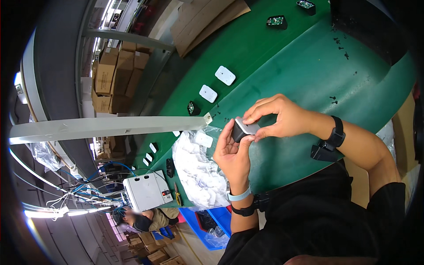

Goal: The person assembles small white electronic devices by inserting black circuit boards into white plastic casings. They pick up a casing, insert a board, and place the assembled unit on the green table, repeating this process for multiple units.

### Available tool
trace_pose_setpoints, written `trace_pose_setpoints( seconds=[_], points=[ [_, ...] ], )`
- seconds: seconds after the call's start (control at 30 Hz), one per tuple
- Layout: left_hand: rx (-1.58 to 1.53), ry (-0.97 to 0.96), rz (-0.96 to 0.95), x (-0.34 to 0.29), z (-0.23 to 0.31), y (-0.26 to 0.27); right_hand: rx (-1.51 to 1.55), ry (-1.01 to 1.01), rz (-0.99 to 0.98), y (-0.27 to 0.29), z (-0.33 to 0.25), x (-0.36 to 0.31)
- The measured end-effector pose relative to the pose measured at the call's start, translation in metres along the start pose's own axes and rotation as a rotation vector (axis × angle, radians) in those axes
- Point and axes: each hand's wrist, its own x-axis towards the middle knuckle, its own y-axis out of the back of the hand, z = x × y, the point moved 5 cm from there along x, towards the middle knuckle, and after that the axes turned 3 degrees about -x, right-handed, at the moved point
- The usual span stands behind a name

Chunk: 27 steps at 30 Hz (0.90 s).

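Note:
My left hand is closed around a small black box-shaped housing, thumb on its near side and fingers on its far side. A pale rounded-rectangular cover plate lies on the housing's top. My right hand pinches this plate at its edges with thumb and fingers. Whether the plate is fully seated on the housing, I cannot tell. Two similar white plates lie farther off on the green surface, close to a black housing with a circuit board.
A clear bag of white pieces lies left of my left hand. A pale metal post reaches to the table. Loose black screws lie to the right. Beyond are a white box with cables, scissors and blue bins.

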Motion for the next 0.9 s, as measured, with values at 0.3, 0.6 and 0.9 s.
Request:
trace_pose_setpoints(
  seconds=[0.3, 0.6, 0.9],
  points=[
    [0.109, -0.251, -0.003, -0.009, 0.002, 0.003, 0.012, 0.072, -0.001, 0.0, -0.007, 0.003],
    [0.115, -0.237, -0.039, -0.011, 0.008, -0.003, -0.086, 0.112, -0.003, 0.0, -0.009, 0.0],
    [-0.384, 0.103, 0.168, -0.006, -0.023, -0.008, -0.271, 0.181, -0.037, -0.01, -0.003, -0.005]
  ],
)
